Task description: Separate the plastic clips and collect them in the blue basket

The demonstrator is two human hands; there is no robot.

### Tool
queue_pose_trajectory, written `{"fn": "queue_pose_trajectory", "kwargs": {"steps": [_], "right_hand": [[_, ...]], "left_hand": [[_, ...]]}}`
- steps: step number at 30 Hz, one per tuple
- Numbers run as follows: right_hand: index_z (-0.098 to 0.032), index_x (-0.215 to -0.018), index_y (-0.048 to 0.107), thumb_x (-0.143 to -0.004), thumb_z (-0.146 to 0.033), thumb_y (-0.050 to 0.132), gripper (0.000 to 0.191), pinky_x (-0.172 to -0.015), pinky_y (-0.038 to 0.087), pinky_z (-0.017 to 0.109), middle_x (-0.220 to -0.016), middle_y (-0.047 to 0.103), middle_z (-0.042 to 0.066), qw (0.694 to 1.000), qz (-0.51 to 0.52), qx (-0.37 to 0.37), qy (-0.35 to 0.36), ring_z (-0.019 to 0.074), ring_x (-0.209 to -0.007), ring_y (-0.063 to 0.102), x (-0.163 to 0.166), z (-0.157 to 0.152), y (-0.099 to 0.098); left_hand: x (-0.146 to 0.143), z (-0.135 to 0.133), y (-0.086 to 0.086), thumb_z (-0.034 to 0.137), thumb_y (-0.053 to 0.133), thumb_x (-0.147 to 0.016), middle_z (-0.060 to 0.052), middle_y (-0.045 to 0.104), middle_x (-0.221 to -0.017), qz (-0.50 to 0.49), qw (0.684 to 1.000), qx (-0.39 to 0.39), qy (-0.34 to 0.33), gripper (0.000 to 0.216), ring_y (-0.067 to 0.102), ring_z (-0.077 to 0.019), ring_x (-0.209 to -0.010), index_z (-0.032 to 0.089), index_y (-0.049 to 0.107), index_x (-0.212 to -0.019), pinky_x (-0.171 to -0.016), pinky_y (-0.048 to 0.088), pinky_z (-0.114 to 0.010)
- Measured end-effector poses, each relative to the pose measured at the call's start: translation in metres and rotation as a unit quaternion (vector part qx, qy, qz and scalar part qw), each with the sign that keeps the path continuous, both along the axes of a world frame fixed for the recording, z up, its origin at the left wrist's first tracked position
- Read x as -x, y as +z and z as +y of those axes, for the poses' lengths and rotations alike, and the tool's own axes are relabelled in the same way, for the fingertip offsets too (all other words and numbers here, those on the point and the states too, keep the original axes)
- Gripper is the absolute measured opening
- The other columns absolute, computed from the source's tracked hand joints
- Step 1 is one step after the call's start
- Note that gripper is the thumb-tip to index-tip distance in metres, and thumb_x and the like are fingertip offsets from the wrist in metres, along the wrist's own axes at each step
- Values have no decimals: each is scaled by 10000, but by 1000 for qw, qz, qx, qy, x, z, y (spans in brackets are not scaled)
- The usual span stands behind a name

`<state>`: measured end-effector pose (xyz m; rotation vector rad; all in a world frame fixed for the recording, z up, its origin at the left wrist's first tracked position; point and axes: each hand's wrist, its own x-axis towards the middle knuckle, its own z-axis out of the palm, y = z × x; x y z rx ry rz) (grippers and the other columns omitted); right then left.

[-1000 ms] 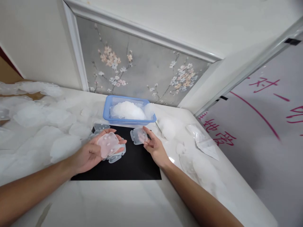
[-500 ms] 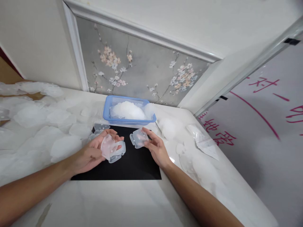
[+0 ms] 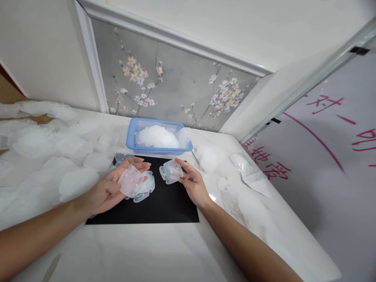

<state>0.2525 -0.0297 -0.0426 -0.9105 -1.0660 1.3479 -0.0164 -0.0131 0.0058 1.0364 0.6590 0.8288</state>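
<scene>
From the head camera, the left hand (image 3: 108, 192) sits left of centre, palm turned up and loosely cupped. A pinkish plastic piece (image 3: 128, 182) lies across its fingers with the thumb over the upper edge, a light hold rather than a clamp. Just below it, a few more clear pieces (image 3: 146, 188) rest on the black mat (image 3: 164, 209). The right hand (image 3: 192, 186), right of centre, pinches a clear plastic piece (image 3: 171, 171) by its right edge between thumb and fingertips, above the mat's upper part. The two held pieces are near each other but apart. Such thin, bendy sheets probably handle best gripped by the rim, kept flat, with their small studs facing so they can be matched by eye over the dark mat. Behind the mat stands a blue basket (image 3: 131, 135) heaped with white pieces. More lie in heaps (image 3: 38, 145) at the frame's left, and there are bags (image 3: 249, 172) at the right on the table (image 3: 147, 250). The translucent plastic blurs into the pale top, so piece counts, stud layout and whether the lower pieces are joined cannot be told. Both forearms are cut off by the frame's lower edge.
</scene>
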Motion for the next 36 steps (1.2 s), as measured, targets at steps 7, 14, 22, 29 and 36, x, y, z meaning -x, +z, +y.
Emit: {"fn": "queue_pose_trajectory", "kwargs": {"steps": [7, 14, 22, 29, 36], "right_hand": [[-281, -1241, 632, -695, -172, 682, 559, -1023, 479, 414, -1269, 675, 20, 1000, -22, -4, -11, 252, -1129, 653, 0, 1, -1], [-282, -1215, 638, -726, -283, 763, 505, -965, 497, 383, -1270, 663, 35, 1000, -25, -11, -7, 229, -1085, 657, -1, 1, -2], [-218, -719, 554, -788, -415, 749, 286, -835, 516, 342, -914, 692, 15, 1000, -25, 9, 6, 181, -861, 659, 5, -5, 6], [-241, -1037, 604, -724, -315, 801, 377, -837, 547, 383, -943, 719, 12, 983, 94, 135, 84, 205, -899, 701, 1, 2, 7], [-242, -1043, 634, -753, -294, 776, 327, -880, 540, 383, -965, 723, 9, 981, 105, 138, 84, 183, -912, 684, -2, 1, 6]], "left_hand": [[0, 3, -3, 53, 483, -459, -62, 637, -1358, -3, 1000, 13, 9, 795, 397, -310, -1425, 277, 578, -1216, -1145, 381, -520], [-1, 3, -1, 49, 557, -491, -54, 668, -1306, -12, 999, 47, 13, 739, 482, -327, -1351, 286, 615, -1188, -1031, 491, -425], [-7, 2, 1, 294, 786, -736, -48, 723, -1097, 17, 998, 61, 27, 338, 609, -282, -1213, 276, 661, -1050, -904, 553, -317], [-15, 1, 8, 520, 686, -819, 20, 499, -672, 19, 997, 71, 17, 362, 665, -189, -787, 184, 625, -699, -770, 610, -323], [-11, 1, 14, 392, 674, -814, -9, 539, -728, -59, 989, 133, 0, 202, 617, -243, -915, 197, 678, -758, -889, 588, -476]]}}
